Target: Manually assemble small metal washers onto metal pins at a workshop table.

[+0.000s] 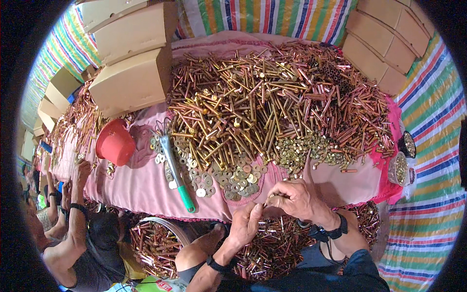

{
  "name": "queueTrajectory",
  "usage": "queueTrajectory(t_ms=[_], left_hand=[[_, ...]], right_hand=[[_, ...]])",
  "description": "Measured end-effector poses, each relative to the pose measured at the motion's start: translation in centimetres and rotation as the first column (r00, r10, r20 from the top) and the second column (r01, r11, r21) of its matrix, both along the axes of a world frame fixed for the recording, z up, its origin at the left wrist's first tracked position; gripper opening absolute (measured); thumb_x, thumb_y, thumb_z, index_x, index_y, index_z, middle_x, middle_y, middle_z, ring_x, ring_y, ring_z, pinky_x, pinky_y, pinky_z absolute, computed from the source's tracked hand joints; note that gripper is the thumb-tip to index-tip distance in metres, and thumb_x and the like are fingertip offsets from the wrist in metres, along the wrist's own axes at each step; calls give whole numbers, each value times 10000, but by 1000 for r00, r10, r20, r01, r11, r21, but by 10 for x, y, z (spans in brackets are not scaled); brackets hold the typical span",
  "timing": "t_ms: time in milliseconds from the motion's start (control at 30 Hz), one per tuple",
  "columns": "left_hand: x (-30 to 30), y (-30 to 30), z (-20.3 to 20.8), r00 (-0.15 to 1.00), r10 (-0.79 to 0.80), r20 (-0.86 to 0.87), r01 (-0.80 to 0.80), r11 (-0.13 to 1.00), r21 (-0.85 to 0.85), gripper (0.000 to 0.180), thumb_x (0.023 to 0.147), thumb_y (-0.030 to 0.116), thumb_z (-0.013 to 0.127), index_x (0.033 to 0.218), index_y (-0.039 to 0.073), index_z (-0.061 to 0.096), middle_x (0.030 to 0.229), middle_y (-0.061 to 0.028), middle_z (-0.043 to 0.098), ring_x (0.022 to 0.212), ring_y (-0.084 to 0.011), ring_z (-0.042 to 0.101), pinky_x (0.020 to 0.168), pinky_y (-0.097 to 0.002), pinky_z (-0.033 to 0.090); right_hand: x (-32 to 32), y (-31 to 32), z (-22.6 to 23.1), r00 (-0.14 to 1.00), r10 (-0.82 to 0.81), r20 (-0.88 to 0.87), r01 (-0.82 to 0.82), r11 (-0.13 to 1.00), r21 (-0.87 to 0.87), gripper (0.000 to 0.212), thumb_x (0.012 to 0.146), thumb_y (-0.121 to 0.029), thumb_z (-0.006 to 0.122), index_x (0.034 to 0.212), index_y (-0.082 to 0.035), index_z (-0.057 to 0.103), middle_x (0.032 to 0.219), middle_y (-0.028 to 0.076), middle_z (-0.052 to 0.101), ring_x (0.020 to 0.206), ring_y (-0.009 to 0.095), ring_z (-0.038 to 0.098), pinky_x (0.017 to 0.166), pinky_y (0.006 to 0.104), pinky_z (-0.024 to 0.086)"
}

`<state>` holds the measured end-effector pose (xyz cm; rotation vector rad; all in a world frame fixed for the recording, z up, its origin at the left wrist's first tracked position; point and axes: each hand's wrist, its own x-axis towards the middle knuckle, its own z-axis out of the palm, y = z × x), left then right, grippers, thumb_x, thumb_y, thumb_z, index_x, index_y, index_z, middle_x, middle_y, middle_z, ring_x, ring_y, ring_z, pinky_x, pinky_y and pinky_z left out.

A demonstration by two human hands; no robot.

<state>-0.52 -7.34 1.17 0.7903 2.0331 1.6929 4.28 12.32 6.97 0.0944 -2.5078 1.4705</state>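
Just past the table's near edge, my left hand (245, 221) and my right hand (294, 200) meet, fingers pinched. A small brass-coloured metal part (277, 195) shows at my right fingertips. What my left thumb and fingers pinch is mostly hidden; a bit of metal seems to lie between the hands. Beyond them lie loose washers (238, 180) and a heap of small brass-coloured nuts (301, 151). A large pile of long brass-coloured bolts (233, 112) rises behind. To its right are coppery metal sleeves (350, 112).
A green-handled metal tool (184, 197) with wire prongs lies left of the washers, near a red bucket (116, 142). Cardboard boxes (129, 82) stand at the far left and others (384, 44) far right. Clear tubs (399, 170) sit right. Another person's arm (75, 209) works at left.
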Motion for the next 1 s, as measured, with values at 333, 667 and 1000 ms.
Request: queueTrajectory(t_ms=[333, 667, 1000], left_hand=[[3, -17, 3, 901, -426, -82, 397, 886, -240, 282, 1000, 267, 633, 1118, 27, 719, 894, -196, 728, 830, -337, 728, 728, -415, 567], [1, 1, 6, 993, -111, 30, 115, 979, -168, 312, 1010, 269, 616, 1083, -21, 706, 863, -187, 725, 829, -307, 727, 731, -397, 558], [-10, 46, -30, 801, 77, 593, -272, 930, 247, 389, 1069, 303, 554, 1260, -34, 587, 985, -54, 690, 796, -103, 642, 676, -252, 544]], right_hand=[[-79, 20, -47, 928, -369, -60, 355, 820, 448, 255, 919, -234, 698, 1056, -19, 681, 867, 212, 710, 756, 358, 705, 683, 442, 551], [-81, 26, -55, 878, -470, 88, 344, 749, 566, 274, 852, -199, 667, 1049, -9, 658, 632, 207, 632, 582, 373, 649, 587, 492, 508], [-15, 15, -42, 843, 62, 534, -7, 995, -104, 328, 877, -247, 702, 1032, 40, 673, 718, 71, 646, 647, 136, 601, 583, 329, 497]])
